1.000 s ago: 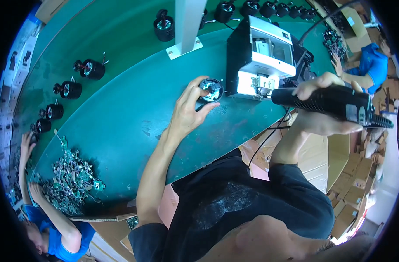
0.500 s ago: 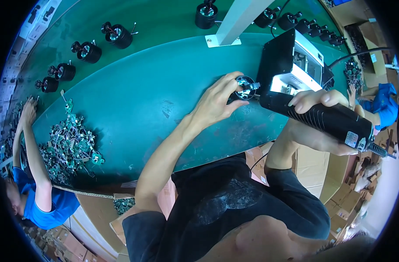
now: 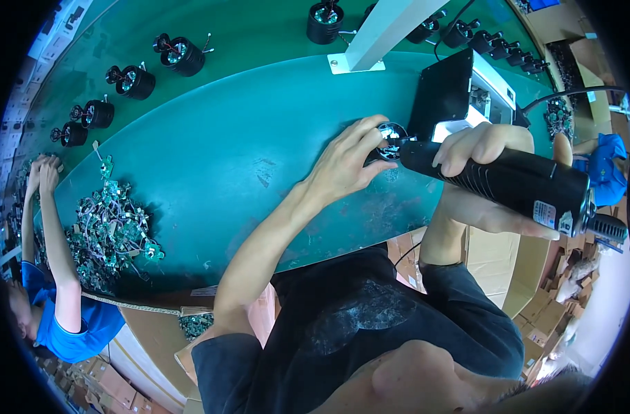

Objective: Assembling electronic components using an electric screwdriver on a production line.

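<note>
A small black round housing (image 3: 391, 149) with bright metal and wiring inside stands on the green table, gripped at its left side by my left hand (image 3: 348, 155). My right hand (image 3: 486, 152) is wrapped round a black corded electric screwdriver (image 3: 515, 181) with a ribbed grip and a pale label. Its front end points left and reaches the right rim of the housing. The screwdriver's body hides the bit, so I cannot tell whether it touches a screw. Behind my right hand stands a black and white box-shaped machine (image 3: 445, 93) with an open, lit front.
A tangled heap of green circuit boards with wires (image 3: 111, 228) lies at the table's left. Black round housings (image 3: 184, 56) stand along the far green strip. A grey metal post (image 3: 373, 41) rises from the table. Co-workers in blue sit at left (image 3: 73, 317) and right (image 3: 607, 165).
The electric screwdriver has swung in my right hand, bringing its front end to the housing. My left hand has barely moved. The far housings at left have shifted slightly left.
</note>
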Demonstrator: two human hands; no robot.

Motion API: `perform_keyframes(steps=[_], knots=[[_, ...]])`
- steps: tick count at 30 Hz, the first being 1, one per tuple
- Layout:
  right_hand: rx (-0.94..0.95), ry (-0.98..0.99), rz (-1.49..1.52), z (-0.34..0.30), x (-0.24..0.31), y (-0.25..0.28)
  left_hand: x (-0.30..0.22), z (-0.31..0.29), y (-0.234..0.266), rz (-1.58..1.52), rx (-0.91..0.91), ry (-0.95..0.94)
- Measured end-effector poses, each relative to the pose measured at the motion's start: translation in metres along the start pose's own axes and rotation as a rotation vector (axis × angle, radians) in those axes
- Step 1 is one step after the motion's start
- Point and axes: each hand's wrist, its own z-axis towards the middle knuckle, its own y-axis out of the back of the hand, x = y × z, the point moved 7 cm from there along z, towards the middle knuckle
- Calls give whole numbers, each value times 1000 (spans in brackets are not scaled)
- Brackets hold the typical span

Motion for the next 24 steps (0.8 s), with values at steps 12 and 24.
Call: perform_keyframes(steps=[12, 24], knots=[[-170, 224, -411, -2, 96, 55, 5, 3, -8, -14, -6, 93], [-234, 16, -331, -20, 83, 86, 8, -3, -14, 120, 119, 50]])
